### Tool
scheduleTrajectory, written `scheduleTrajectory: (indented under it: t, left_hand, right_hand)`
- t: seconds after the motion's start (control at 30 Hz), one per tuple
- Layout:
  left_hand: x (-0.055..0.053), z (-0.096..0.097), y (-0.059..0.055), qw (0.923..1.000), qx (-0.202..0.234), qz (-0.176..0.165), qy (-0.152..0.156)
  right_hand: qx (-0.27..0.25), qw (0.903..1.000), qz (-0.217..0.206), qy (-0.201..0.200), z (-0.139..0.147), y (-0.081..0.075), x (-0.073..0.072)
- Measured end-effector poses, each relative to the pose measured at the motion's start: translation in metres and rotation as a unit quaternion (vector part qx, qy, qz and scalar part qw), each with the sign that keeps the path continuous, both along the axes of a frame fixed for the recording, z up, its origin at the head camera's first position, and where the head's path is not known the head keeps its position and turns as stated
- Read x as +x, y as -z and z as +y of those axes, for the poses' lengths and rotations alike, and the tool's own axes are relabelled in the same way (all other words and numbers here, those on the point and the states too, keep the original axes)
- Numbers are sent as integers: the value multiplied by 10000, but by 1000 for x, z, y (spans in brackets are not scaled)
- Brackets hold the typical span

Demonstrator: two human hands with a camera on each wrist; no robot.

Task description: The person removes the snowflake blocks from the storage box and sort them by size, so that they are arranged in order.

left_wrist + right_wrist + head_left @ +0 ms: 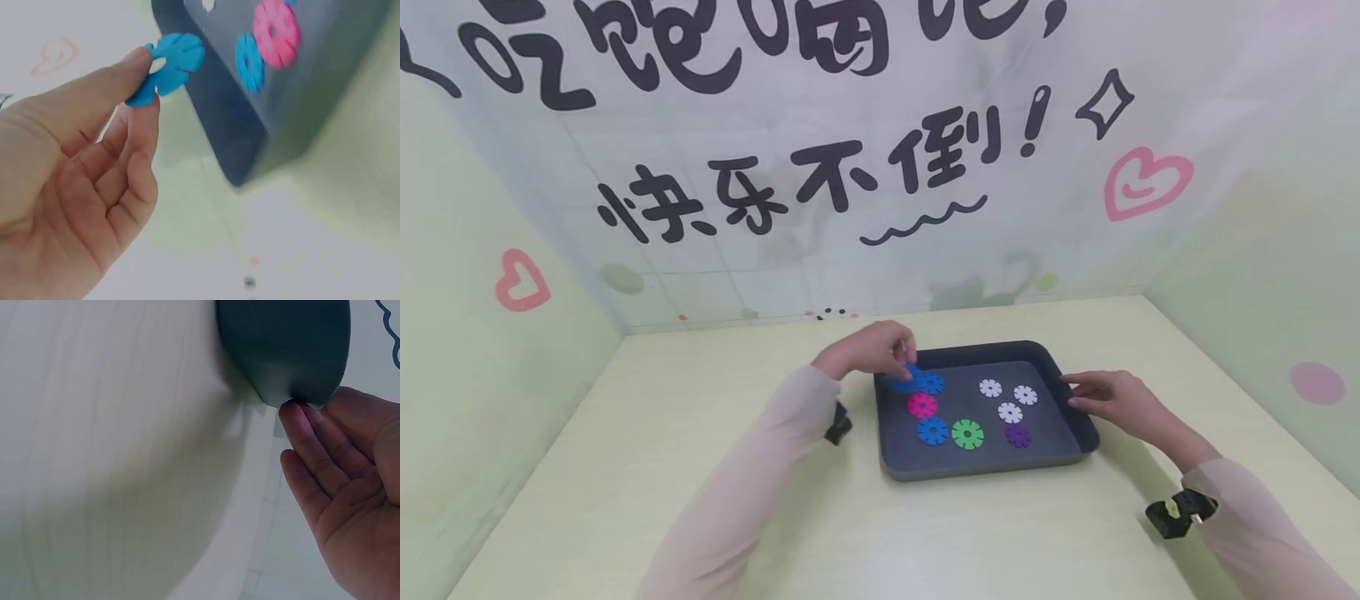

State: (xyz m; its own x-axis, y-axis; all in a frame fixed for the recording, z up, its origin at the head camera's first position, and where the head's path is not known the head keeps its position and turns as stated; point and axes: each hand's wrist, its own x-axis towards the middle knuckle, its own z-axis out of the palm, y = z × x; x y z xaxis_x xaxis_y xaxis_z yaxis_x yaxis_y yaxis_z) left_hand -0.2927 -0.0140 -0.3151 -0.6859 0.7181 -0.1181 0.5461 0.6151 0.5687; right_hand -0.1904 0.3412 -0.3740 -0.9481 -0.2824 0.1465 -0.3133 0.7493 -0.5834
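My left hand (872,348) is above the back left corner of a dark grey tray (891,472). In the left wrist view, its thumb and finger pinch a blue slotted plastic disc (178,59) with a hole in the middle. Inside the tray lie another blue disc (932,383), a pink disc (913,406), a second blue disc (923,431), a green disc (958,435), three white discs (1011,422) and a purple disc (1018,444). At the tray's right wall, my right hand (1112,404) holds the rim between thumb and fingertips.
The tray stands on a pale wooden table (760,467). Behind it rises a light wall (820,275) with dark lettering and pink hearts, and more pale walls flank the table. Black straps with cameras (1168,517) sit at the wrists.
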Motion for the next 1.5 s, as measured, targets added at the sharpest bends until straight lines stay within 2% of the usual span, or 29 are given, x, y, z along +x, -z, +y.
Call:
scheduleTrajectory:
  t: [0.13, 0.23, 0.33, 0.57, 0.77, 1.0, 1.2, 1.33, 1.5]
  left_hand:
    - [6, -36, 1, 9991, 143, -331, -224]
    - [9, -59, 12, 9973, 216, -571, -418]
    - [11, -72, 27, 9947, 319, -815, -531]
    - [10, -76, 59, 9885, 479, -1176, -816]
    - [11, -73, 69, 9890, 352, -1111, -911]
    - [10, -73, 72, 9919, 226, -856, -909]
    - [10, -73, 69, 9903, 193, -902, -1036]
    - [10, -71, 61, 9898, 371, -844, -1090]
    - [11, -55, 38, 9934, 644, -592, -744]
  right_hand:
    - [-86, 10000, -22, 26, 2, 1, 2]
    - [-66, 10000, -18, 30, 2, 1, 3]
    - [-15, 10000, 8, 53, 3, 0, 4]
    - [-115, 9999, -11, 24, 1, 1, 4]
    - [-106, 9999, -20, 61, 0, 3, 3]
    - [-15, 9999, 20, 126, -1, 1, 4]
    - [-7, 9999, 11, 100, -1, 0, 3]
    - [-25, 10000, 11, 79, -1, 1, 1]
    - [6, 10000, 38, 70, -2, 1, 1]
